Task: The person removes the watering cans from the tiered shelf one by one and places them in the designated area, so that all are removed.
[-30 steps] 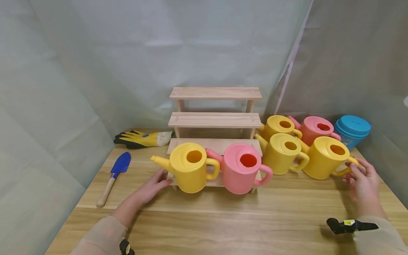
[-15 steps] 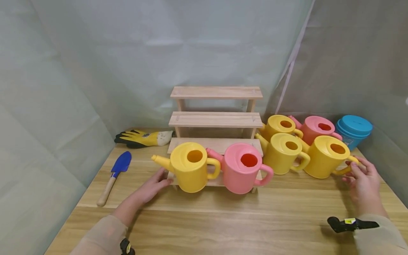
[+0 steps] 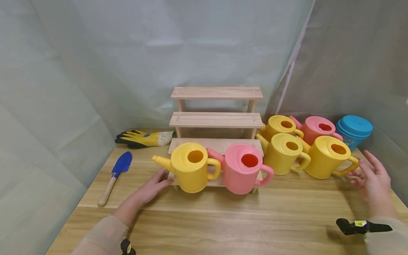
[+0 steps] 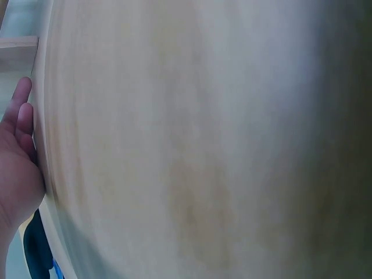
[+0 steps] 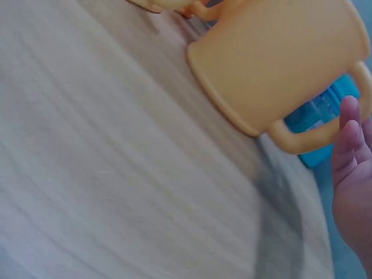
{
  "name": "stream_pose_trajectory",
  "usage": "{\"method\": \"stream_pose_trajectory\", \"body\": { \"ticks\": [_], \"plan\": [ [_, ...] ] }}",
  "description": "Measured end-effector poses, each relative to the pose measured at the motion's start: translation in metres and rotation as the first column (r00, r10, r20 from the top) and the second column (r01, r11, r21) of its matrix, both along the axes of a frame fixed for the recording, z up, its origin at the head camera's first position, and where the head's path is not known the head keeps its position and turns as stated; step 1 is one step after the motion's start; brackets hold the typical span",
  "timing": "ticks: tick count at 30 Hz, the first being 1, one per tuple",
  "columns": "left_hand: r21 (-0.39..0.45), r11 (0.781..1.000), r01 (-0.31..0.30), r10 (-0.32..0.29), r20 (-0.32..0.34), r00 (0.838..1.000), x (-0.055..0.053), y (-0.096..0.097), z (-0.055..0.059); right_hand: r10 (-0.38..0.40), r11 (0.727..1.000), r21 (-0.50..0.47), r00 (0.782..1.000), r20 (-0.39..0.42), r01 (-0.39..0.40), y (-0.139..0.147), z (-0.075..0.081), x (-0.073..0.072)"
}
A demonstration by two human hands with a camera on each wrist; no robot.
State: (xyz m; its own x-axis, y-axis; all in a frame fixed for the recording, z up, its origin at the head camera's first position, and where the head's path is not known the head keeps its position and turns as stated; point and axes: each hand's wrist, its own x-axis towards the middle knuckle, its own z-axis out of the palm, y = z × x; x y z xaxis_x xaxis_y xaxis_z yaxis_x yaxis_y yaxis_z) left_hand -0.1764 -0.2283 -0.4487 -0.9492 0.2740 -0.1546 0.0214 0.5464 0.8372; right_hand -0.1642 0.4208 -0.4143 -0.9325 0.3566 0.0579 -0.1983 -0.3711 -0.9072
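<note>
In the head view my right hand (image 3: 374, 180) is right beside the handle of the front-right yellow watering can (image 3: 328, 157), its fingers loosely extended. The right wrist view shows these fingers (image 5: 349, 133) overlapping the handle of the yellow can (image 5: 273, 64), not wrapped round it. My left hand (image 3: 153, 187) rests against the left end of the lowest step of a wooden tiered stand (image 3: 216, 120). Its fingers (image 4: 24, 119) look fairly straight in the left wrist view. A yellow watering can (image 3: 189, 170) and a pink watering can (image 3: 241, 171) stand on that lowest step.
Right of the stand are two more yellow watering cans (image 3: 282, 154), a pink one (image 3: 315, 128) and a blue lidded tub (image 3: 353, 131). At left lie a yellow and black glove (image 3: 141, 138) and a blue trowel (image 3: 121, 164). Cloth hangs behind the wooden table (image 3: 223, 226).
My right hand has let go of the yellow watering can's handle and shifted slightly right, its fingers loosening. The cans and my left hand stay where they were.
</note>
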Motion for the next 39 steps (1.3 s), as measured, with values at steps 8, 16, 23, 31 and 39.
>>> {"method": "stream_pose_trajectory", "body": {
  "ticks": [8,16,23,31,39],
  "plan": [
    [-0.004,1.000,-0.013,0.013,0.024,1.000,-0.001,0.000,0.001,0.005,0.983,0.182,1.000,0.010,-0.006,-0.003,0.017,-0.001],
    [-0.025,1.000,-0.016,0.017,0.030,0.999,-0.001,0.000,0.000,0.083,0.946,0.314,0.996,0.021,-0.085,-0.016,0.031,-0.005],
    [-0.028,0.999,-0.022,0.023,0.049,0.999,-0.001,-0.001,0.001,0.258,0.892,0.382,0.966,0.010,-0.242,-0.040,0.039,-0.009],
    [-0.014,1.000,-0.012,0.013,0.033,0.999,0.001,0.000,0.002,0.323,0.841,0.464,0.946,-0.023,-0.276,-0.068,0.047,-0.010],
    [-0.016,1.000,-0.008,0.008,0.015,1.000,0.000,-0.001,-0.001,0.395,0.782,0.534,0.918,-0.026,-0.321,-0.098,0.052,-0.005]
  ]
}}
